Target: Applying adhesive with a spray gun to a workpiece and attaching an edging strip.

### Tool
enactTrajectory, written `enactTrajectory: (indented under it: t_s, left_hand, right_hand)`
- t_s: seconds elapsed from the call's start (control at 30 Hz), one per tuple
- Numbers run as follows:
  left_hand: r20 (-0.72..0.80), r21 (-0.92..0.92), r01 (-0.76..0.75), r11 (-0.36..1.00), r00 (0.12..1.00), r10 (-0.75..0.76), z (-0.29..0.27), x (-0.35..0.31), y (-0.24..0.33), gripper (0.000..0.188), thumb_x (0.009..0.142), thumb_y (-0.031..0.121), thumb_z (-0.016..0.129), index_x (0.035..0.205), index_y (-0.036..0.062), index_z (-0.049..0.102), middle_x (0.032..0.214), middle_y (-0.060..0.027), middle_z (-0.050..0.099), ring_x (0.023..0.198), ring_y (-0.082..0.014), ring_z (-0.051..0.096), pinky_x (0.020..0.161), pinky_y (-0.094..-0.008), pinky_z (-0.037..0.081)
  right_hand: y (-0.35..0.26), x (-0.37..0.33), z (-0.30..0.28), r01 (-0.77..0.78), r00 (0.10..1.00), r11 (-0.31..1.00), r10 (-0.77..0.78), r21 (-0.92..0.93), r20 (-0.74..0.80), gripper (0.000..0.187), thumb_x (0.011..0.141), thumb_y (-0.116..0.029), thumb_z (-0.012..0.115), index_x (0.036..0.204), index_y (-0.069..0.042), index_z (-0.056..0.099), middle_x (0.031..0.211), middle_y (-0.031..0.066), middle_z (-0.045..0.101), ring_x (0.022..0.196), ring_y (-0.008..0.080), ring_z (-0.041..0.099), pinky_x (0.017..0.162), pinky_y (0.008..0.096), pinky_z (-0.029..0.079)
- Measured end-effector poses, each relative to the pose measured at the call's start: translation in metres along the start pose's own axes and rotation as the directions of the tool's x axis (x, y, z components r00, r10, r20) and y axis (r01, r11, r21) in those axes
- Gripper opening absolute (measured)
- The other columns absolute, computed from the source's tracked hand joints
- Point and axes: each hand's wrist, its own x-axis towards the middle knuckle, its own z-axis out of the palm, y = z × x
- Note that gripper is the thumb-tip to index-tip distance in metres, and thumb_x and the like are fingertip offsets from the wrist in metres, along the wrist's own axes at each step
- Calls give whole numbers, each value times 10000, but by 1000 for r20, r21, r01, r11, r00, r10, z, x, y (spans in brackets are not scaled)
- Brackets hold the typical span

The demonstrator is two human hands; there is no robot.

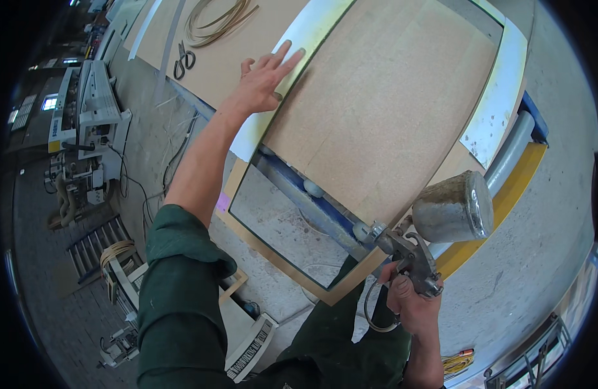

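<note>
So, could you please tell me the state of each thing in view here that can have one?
left hand: open, fingers spread, flat on the board's pale edge strip.
right hand: closed around the spray gun's grip.
spray gun: held, nozzle toward the board's edge, metal cup on top; no spray visible.
board: lying flat on blue supports.
wooden frame: lying under the board, a corner jutting out.
scissors: lying on the far panel, blades closed.
</note>
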Motion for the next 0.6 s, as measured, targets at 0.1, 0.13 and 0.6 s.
enactTrajectory:
  t_s: [0.1,0.13,0.6]
  left_hand:
    - [-107,29,67,997,992,-64,1,-7,-6,1078,660,-46,713,1590,326,318,1695,-54,247,1453,-314,392,1101,-619,259]
    - [-112,26,72,997,991,-69,2,-9,-6,1078,660,-46,713,1590,326,318,1695,-54,247,1453,-314,392,1101,-619,259]
    - [-110,-134,221,966,966,-236,15,-49,1,309,772,186,689,1059,201,800,1457,2,566,1395,-255,401,1083,-496,230]
  right_hand:
    - [1,1,5,1,1000,1000,0,-18,14,454,975,-383,724,1013,63,646,697,51,627,475,50,471,437,226,340]
    - [1,1,6,2,1000,1000,-2,-25,16,454,975,-383,724,1013,63,646,697,51,627,475,50,471,437,226,340]
    - [7,3,14,-11,998,996,17,-92,61,418,1001,-354,691,1025,58,631,747,80,651,469,62,468,481,242,381]
